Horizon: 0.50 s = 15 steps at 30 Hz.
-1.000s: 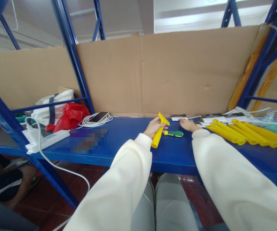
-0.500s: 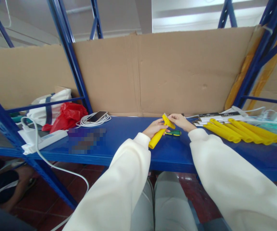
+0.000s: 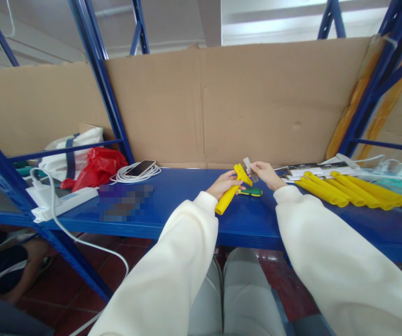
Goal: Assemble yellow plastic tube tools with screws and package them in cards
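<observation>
My left hand [image 3: 224, 184] is wrapped round a yellow tool [image 3: 226, 200] with a thick tubular handle and a wider head at its upper end. Between the fingers of my right hand [image 3: 264, 173] is a thin greyish flat piece [image 3: 250, 169], just right of the yellow head and apart from most of it. A green and yellow screwdriver [image 3: 252, 192] lies on the blue shelf behind my left hand, its shaft end partly hidden by the fingers.
Several yellow handles [image 3: 355, 191] lie at the right beside flat black and white packs [image 3: 304, 169]. Leftward are a phone [image 3: 141, 168] on a coiled white cable, a red bag [image 3: 102, 167] and a power strip [image 3: 68, 204]. Cardboard [image 3: 257, 102] stands behind the blue shelf [image 3: 183, 196].
My right hand has moved slightly right, away from the yellow head. The greyish flat piece now shows fully between it and the head, tilted. My left hand has barely moved.
</observation>
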{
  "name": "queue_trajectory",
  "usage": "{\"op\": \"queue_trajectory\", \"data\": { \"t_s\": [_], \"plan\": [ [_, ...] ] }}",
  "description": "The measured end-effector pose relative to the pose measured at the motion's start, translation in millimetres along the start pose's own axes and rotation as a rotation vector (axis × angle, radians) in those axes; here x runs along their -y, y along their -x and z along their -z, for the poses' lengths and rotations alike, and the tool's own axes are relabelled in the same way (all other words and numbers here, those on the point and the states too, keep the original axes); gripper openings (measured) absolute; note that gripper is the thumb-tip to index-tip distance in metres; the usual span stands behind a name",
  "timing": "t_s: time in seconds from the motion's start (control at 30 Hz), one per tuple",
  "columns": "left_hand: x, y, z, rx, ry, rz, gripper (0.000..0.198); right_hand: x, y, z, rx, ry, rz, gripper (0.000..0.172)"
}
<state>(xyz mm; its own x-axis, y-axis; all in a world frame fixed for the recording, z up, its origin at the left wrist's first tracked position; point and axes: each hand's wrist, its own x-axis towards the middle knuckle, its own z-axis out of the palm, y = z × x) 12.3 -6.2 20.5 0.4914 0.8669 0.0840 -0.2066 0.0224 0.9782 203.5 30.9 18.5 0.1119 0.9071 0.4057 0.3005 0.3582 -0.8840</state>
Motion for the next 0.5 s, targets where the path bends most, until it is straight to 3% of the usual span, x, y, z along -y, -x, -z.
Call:
{"op": "queue_trajectory", "data": {
  "t_s": [0.2, 0.37, 0.5],
  "plan": [
    [-1.0, -1.4, -1.4, -0.166, 0.013, 0.004, 0.055, -14.6, -9.2, 30.0, -0.302, 0.094, -0.244, 0.014],
    [0.3, -2.2, 0.4, -0.218, 0.007, -0.005, 0.054, -46.8, -13.2, 63.0, -0.338, 0.336, -0.401, 0.005],
    [-0.6, -0.5, -0.9, -0.214, 0.006, -0.007, 0.050, -61.6, -16.1, 72.6, -0.342, 0.617, -0.362, 0.025]
  ]
}}
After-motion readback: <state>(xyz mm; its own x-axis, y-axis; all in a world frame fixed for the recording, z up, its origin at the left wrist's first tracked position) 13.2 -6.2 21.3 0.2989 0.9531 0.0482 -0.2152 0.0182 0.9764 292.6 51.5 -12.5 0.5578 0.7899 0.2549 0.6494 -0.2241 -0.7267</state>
